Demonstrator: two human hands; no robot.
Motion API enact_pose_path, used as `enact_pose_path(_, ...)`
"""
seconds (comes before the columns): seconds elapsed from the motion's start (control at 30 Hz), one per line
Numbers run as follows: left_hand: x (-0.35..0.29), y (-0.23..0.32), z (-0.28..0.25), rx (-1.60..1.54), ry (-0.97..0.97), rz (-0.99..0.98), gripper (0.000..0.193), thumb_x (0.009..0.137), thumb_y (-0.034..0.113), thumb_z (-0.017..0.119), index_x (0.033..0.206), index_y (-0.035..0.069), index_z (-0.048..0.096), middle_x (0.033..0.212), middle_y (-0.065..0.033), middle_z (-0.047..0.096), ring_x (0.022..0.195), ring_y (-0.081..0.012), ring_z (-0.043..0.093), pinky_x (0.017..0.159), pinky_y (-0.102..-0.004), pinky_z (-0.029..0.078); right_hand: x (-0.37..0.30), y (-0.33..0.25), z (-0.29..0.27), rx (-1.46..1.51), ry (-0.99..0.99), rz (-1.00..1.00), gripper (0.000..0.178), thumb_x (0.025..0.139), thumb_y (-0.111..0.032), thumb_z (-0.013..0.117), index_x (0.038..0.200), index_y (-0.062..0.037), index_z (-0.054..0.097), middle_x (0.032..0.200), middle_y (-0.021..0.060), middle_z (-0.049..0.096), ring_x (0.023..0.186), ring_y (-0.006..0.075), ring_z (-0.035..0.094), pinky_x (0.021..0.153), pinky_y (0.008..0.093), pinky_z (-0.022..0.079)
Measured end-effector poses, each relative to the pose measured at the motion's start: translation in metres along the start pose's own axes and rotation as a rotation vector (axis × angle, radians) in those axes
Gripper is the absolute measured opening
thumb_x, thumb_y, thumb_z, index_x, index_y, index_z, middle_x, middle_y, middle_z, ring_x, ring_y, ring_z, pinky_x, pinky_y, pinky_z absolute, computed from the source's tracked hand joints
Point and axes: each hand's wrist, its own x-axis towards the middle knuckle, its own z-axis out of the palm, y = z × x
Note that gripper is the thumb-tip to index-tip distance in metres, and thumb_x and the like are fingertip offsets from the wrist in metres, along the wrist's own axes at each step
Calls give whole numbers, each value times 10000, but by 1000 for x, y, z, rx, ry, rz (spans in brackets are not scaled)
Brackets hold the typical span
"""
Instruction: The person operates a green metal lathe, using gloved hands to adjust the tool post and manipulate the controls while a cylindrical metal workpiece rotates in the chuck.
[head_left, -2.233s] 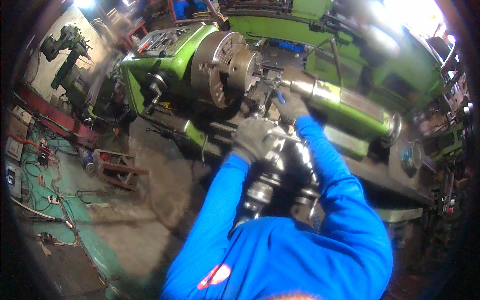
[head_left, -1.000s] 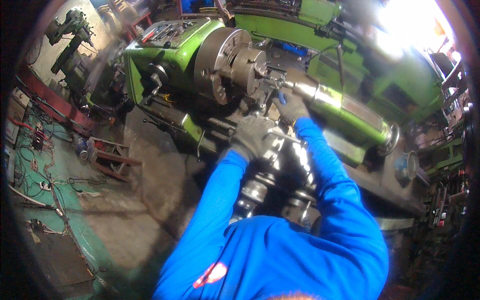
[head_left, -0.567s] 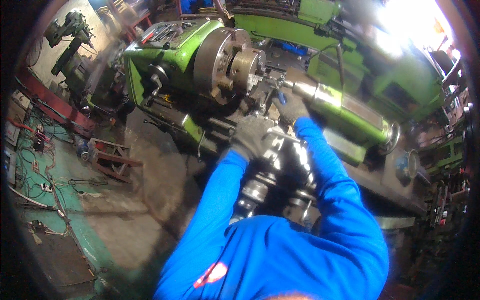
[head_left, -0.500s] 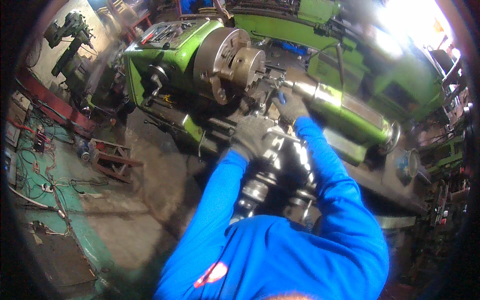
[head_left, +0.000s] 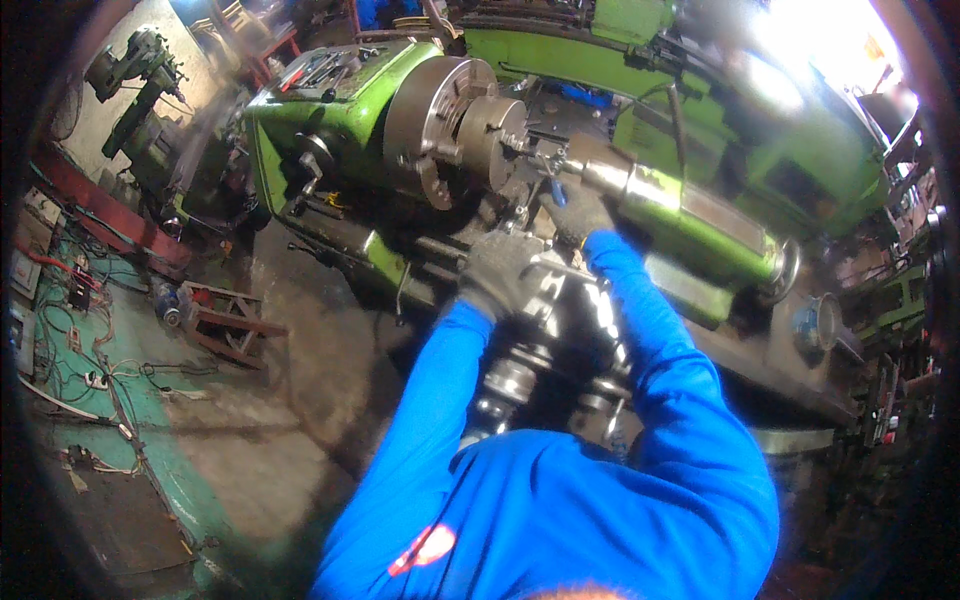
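My right hand [head_left: 578, 214], in a dark grey glove, is closed around a blue-handled tool [head_left: 558, 193]. Its thin metal end points toward the gap between the chuck and the tailstock, though the tip is hard to make out. My left hand [head_left: 496, 270], gloved too, lies curled over the tool post [head_left: 541, 250] on the lathe carriage, its fingertips partly hidden. Beyond both hands, a round steel workpiece [head_left: 490, 143] sits in the big lathe chuck [head_left: 428, 125]. The tailstock quill [head_left: 598, 160] points at the workpiece from the right.
The green headstock [head_left: 350, 105] carries loose hand tools [head_left: 325, 68] on top. At right are the green tailstock [head_left: 700, 215] and its handwheel [head_left: 788, 270]. Cables [head_left: 75, 310] and a rusty metal frame [head_left: 235, 322] lie on the floor at left. Shiny carriage handles [head_left: 512, 378] stand before me.
My right hand and the blue-handled tool have shifted slightly left, with the handle now a little more upright. My left hand stays on the tool post. The whole view has moved very slightly.
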Motion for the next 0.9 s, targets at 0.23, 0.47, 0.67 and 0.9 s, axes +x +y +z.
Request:
enact_pose_path(0.23, -2, 1, -3, 9, 35, 9, 421, 821, 401, 719, 1167, 163, 740, 1087, -126, 711, 1038, -361, 654, 941, -510, 493, -2, -2, -1, 7, -38, 20, 786, 984, -688, 483, 1428, -43, 545, 1386, 264, 622, 1299, 432, 591, 1128, 497, 445)
enact_pose_path(0.47, -2, 3, -2, 16, 78, 28, 420, 818, 398, 720, 1172, 172, 739, 1104, -119, 707, 1064, -356, 647, 960, -514, 488, -1, 1, 2, -31, 3, -20, 790, 981, -690, 487, 1439, -48, 533, 1386, 267, 621, 1294, 431, 596, 1126, 495, 448)
enact_pose_path(0.67, -2, 3, -1, 29, 122, 45, 420, 815, 396, 721, 1175, 181, 738, 1119, -113, 704, 1086, -351, 641, 976, -518, 484, 0, 1, 2, -46, -6, 19, 736, 982, -656, 512, 1429, -73, 546, 1383, 259, 626, 1289, 431, 600, 1118, 498, 454)
enact_pose_path(0.9, -4, 1, 1, -4, 83, 12, 429, 813, 394, 722, 1184, 179, 736, 1144, -117, 700, 1112, -353, 633, 1001, -522, 474, -2, 0, -2, -26, 24, 42, 694, 970, -633, 546, 1419, -105, 566, 1384, 244, 633, 1305, 424, 590, 1115, 503, 454)
